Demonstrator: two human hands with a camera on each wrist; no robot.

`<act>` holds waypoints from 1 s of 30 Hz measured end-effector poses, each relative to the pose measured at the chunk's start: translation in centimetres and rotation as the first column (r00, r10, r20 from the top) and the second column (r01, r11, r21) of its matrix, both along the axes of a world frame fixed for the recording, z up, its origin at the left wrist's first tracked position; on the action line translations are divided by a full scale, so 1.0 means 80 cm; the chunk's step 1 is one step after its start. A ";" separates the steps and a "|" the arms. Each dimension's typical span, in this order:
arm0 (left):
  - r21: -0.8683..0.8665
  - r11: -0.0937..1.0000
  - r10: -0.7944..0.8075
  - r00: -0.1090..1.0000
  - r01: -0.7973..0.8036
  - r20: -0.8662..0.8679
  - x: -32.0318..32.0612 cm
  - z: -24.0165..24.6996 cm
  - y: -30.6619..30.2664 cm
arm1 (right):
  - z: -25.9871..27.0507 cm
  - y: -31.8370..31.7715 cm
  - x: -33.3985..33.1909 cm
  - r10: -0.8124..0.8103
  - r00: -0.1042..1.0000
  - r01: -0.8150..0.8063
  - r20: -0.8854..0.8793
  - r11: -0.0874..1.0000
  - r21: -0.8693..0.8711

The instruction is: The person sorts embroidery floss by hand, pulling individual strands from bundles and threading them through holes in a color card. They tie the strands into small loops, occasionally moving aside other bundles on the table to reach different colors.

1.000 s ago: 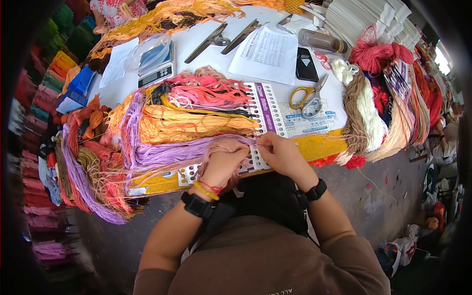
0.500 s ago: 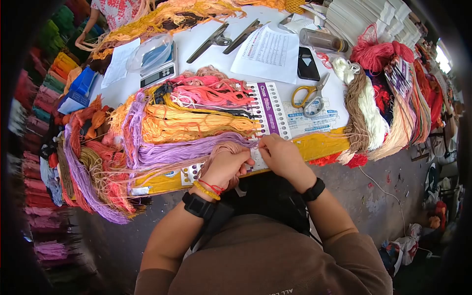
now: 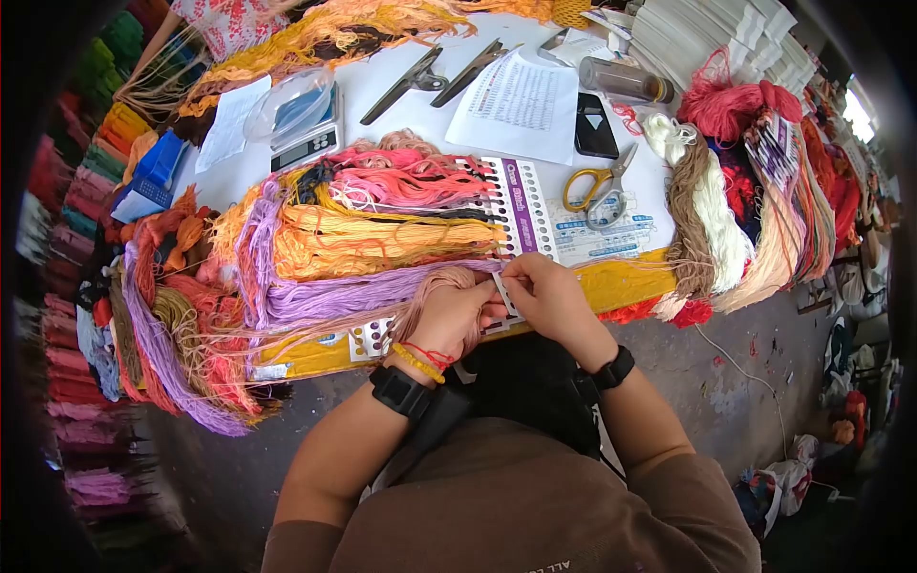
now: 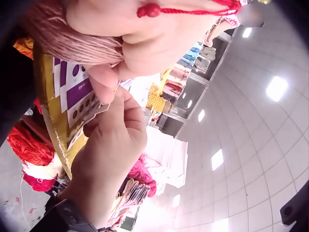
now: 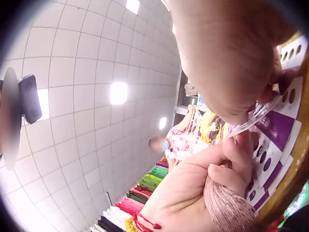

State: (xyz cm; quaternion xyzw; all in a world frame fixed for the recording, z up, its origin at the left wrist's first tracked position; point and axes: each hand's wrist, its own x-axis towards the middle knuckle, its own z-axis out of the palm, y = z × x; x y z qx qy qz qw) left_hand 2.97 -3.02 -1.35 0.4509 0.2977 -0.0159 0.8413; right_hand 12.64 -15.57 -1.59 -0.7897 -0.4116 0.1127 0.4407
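My left hand [image 3: 454, 320] grips a bundle of dusty pink thread [image 5: 227, 205], its fingers curled round the strands. Close by on the right, my right hand [image 3: 554, 301] pinches the edge of a white and purple card [image 4: 79, 94] with punched holes along its sides. In the head view a white strip of card edge stands up between the two hands. The left fingertips meet that edge in the left wrist view. Lilac thread [image 3: 353, 291], yellow-orange thread [image 3: 382, 244] and pink-red thread [image 3: 411, 181] hang from a card's holes, stretched out leftward.
Scissors [image 3: 597, 196], a phone [image 3: 596, 126] and a printed sheet [image 3: 521, 100] lie beyond the cards. A scale [image 3: 310, 134] stands at the back left. Skeins [image 3: 721, 210] drape over the table's right end. Across the table a person in a floral top [image 3: 229, 24] handles strands.
My left hand has shifted a little to the right, nearer the right hand. A white card edge now shows raised between them. The person opposite has drawn strands out to the left.
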 end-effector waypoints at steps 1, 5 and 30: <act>0.007 1.000 0.007 1.000 -0.007 -0.013 0.001 -0.003 0.000 | 0.001 0.000 0.000 0.001 1.000 -0.001 -0.005 1.000 0.003; -0.004 1.000 0.022 1.000 -0.022 -0.010 0.003 -0.001 -0.002 | 0.002 0.001 0.000 0.003 1.000 -0.003 -0.011 1.000 -0.001; -0.350 0.936 0.076 0.964 0.019 0.256 -0.041 0.025 0.032 | -0.004 -0.001 -0.003 0.014 0.981 0.015 0.196 0.989 -0.145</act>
